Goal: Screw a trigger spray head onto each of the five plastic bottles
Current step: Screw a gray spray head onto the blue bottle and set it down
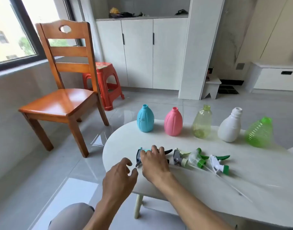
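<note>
Several open-necked bottles stand in a row at the back of the white table: a blue bottle, a pink bottle, a clear yellowish bottle, a white bottle and a ribbed green bottle. Trigger spray heads lie in front of them. My right hand rests over the leftmost teal-and-black spray head, fingers curled around it. My left hand hovers just left of it at the table's edge, fingers apart and holding nothing. Further right lie a grey-and-cream spray head, a clear-and-green spray head and a white-and-green spray head.
A wooden chair stands to the left of the table, a red plastic stool behind it. White cupboards line the far wall. My knee shows below the table's near edge. Long dip tubes trail from the spray heads toward me.
</note>
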Demonstrator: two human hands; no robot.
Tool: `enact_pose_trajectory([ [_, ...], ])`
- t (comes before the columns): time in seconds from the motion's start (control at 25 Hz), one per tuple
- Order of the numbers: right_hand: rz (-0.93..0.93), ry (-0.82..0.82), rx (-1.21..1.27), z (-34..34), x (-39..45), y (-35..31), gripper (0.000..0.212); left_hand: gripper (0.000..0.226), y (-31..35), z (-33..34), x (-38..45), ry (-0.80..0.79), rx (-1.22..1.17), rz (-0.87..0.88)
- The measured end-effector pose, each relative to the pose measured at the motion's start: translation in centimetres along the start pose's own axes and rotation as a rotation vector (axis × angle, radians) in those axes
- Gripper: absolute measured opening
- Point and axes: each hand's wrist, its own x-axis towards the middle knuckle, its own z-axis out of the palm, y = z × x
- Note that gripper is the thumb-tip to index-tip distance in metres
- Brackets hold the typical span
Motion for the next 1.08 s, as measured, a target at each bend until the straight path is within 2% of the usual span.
enact_pose_trajectory([
  [0.12,0.013,-0.017,0.067,0.6,0.1,0.2,0.032,0.012,0.8,-0.5,0.6,0.080,-0.163,-0.005],
  [0.2,0.056,0.017,0.235,0.0,0.2,1.1,0.030,0.011,1.6,-1.3,2.0,0.169,-0.463,-0.026],
  [0.28,0.173,0.165,0.623,-1.9,0.5,2.8,0.035,0.020,2.3,-2.4,5.6,0.245,-0.769,-0.042],
  [0.36,0.247,0.264,1.112,-4.5,1.0,5.3,0.040,0.022,3.2,-2.6,9.8,0.281,-0.889,-0.058],
  [0.48,0.132,0.267,1.691,-8.1,0.7,9.3,0.032,0.045,5.7,-0.9,15.7,0.249,-0.729,0.007],
  [0.6,0.164,0.249,1.863,-8.7,0.1,11.4,0.035,0.076,7.4,1.8,20.3,0.146,-0.524,0.016],
  [0.72,0.220,0.212,2.028,-7.5,-0.6,12.8,0.037,0.100,7.7,4.4,23.1,0.066,-0.432,-0.016],
  [0.8,0.255,0.173,2.242,-6.7,-1.1,13.4,0.029,0.100,7.2,6.0,24.0,0.027,-0.427,-0.019],
  [0.88,0.288,0.175,2.368,-5.7,-1.8,14.0,0.036,0.088,6.3,7.4,24.2,0.006,-0.474,-0.011],
  [0.96,0.312,0.154,2.363,-4.7,-2.5,14.6,0.042,0.081,5.7,8.1,24.4,-0.012,-0.566,-0.037],
  [1.08,0.351,0.089,2.319,-3.6,-3.4,15.2,0.035,0.081,5.8,8.5,24.3,0.012,-0.629,-0.071],
])
